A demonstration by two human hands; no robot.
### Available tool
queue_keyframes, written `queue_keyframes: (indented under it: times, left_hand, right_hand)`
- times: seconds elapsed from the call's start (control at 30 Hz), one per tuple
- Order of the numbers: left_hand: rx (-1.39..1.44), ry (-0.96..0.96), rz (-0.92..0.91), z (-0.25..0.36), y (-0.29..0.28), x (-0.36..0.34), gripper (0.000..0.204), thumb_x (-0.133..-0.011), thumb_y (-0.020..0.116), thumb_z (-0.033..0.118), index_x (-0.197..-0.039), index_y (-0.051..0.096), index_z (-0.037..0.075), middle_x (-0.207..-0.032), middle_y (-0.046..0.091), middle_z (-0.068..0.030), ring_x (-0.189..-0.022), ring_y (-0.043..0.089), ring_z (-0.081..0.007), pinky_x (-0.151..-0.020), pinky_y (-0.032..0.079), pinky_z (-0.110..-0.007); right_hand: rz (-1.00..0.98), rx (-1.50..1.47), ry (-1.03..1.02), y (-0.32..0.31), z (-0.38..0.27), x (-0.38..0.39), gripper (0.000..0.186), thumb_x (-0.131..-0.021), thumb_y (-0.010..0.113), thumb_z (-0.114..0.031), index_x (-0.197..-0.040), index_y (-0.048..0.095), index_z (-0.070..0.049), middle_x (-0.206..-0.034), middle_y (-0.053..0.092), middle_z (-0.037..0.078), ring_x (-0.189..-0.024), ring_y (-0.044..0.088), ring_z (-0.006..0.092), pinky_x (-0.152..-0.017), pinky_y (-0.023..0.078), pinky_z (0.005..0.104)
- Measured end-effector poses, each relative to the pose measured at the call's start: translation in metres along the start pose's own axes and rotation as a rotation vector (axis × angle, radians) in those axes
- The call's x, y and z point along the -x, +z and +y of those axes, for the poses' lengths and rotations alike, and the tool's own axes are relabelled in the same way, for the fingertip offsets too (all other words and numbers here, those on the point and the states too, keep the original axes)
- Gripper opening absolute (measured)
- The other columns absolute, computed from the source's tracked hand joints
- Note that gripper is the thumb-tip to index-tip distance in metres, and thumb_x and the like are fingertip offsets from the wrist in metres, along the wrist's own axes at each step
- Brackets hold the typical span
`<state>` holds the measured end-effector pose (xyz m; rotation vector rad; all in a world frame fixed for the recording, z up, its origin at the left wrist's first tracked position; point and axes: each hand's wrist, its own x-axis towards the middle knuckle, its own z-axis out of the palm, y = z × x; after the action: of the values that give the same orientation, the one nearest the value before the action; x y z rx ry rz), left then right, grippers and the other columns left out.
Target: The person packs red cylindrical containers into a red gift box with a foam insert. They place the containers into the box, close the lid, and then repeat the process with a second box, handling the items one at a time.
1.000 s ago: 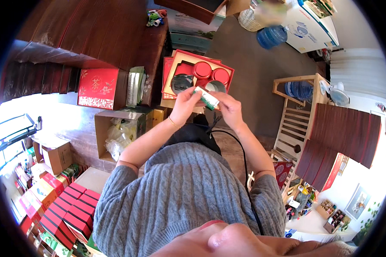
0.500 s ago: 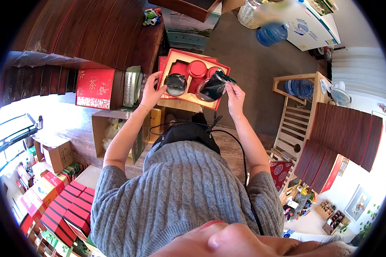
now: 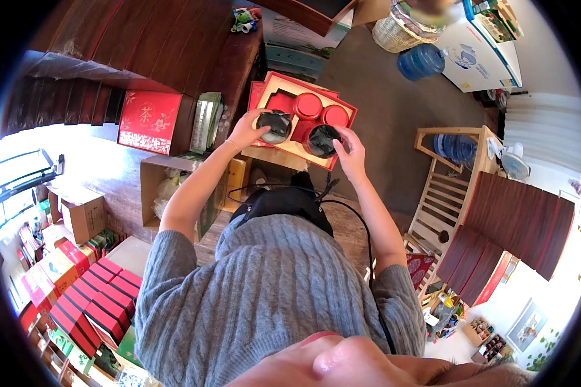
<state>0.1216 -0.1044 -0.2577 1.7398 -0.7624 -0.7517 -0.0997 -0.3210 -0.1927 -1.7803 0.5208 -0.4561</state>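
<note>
A red-rimmed gift box with a cream insert lies tilted in front of me. Two red round canisters sit in its far and right parts. Nearer to me in the box are two round canisters under dark, shiny film: a left one and a right one. My left hand has thumb and fingers curved on the left film-covered canister at its outer side. With bent fingers and thumb, my right hand grips the outer edge of the right one. Its fingertips partly cover the film.
Another red box and a stack of pale green packets stand to the left. A cardboard carton is below them. At right is a wooden slatted rack. Blue water bottles and a wicker basket stand far right.
My right hand has lowered the raised black film onto the right canister and now grips its edge. My left hand has moved from the box rim inward to the left canister.
</note>
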Motion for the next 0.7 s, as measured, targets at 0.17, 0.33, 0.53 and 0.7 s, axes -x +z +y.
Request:
queue_keyframes:
  times: [0.17, 0.33, 0.53, 0.7]
  left_hand:
    - [-0.279, 0.069, 0.003, 0.009, -0.001, -0.004, 0.03, -0.079, 0.067, 0.012, -0.108, 0.062, 0.007, -0.118, 0.058, -0.015, -0.11, 0.054, -0.0296, -0.098, 0.04, -0.034]
    - [-0.314, 0.186, 0.093, 0.001, -0.004, -0.004, 0.019, -0.079, 0.067, 0.013, -0.094, 0.066, 0.002, -0.106, 0.063, -0.0146, -0.096, 0.059, -0.0285, -0.094, 0.041, -0.036]
    - [-0.365, 0.228, 0.249, 0.0, 0.005, 0.0, 0.015, -0.077, 0.066, 0.011, -0.087, 0.061, 0.0, -0.088, 0.064, -0.013, -0.089, 0.058, -0.0324, -0.082, 0.044, -0.041]
    - [-0.35, 0.207, 0.312, 0.01, 0.013, 0.008, 0.033, -0.077, 0.064, 0.008, -0.109, 0.054, 0.006, -0.11, 0.058, -0.0119, -0.106, 0.052, -0.0312, -0.094, 0.038, -0.043]
  right_hand:
    - [-0.193, 0.17, -0.218, 0.052, -0.032, -0.033, 0.047, -0.076, 0.072, -0.009, -0.119, 0.054, -0.002, -0.112, 0.059, 0.014, -0.104, 0.058, 0.0244, -0.092, 0.046, 0.0343]
    - [-0.315, 0.37, 0.001, 0.094, 0.003, -0.052, 0.029, -0.075, 0.07, -0.014, -0.1, 0.063, -0.001, -0.088, 0.062, 0.016, -0.09, 0.059, 0.0324, -0.077, 0.045, 0.0408]
    - [-0.042, 0.285, 0.176, 0.119, 0.037, -0.045, 0.018, -0.083, 0.062, -0.017, -0.078, 0.066, 0.0, -0.062, 0.06, 0.014, -0.05, 0.058, 0.0223, -0.051, 0.044, 0.0331]
    - [0.012, 0.388, 0.201, 0.129, 0.034, -0.044, 0.021, -0.082, 0.063, -0.018, -0.075, 0.066, 0.001, -0.065, 0.063, 0.015, -0.055, 0.063, 0.0252, -0.054, 0.046, 0.0355]
